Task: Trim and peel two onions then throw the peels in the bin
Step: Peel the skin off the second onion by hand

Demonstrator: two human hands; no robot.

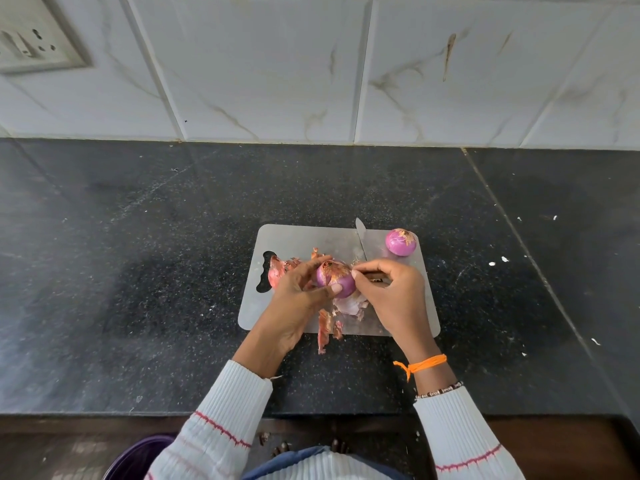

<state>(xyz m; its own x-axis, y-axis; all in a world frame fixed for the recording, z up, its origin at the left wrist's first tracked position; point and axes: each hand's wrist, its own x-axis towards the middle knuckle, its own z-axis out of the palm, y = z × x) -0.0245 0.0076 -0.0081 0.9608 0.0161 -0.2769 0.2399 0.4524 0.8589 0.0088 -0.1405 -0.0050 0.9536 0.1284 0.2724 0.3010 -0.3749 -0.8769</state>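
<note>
onions: 2 [335, 278] [400, 242] | knife: 1 [361, 237] | cutting board: 1 [304, 237] | hands: 2 [294, 299] [394, 292]

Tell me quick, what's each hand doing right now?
Left hand: closed, holding the onion over the cutting board.
Right hand: closed, fingertips pinching the skin at the onion's top, with the knife held under the fingers.

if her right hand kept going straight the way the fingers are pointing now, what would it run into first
The right hand points left, its fingertips already pinching at the held onion, so it would meet that onion first, then likely the left hand gripping it.
</note>
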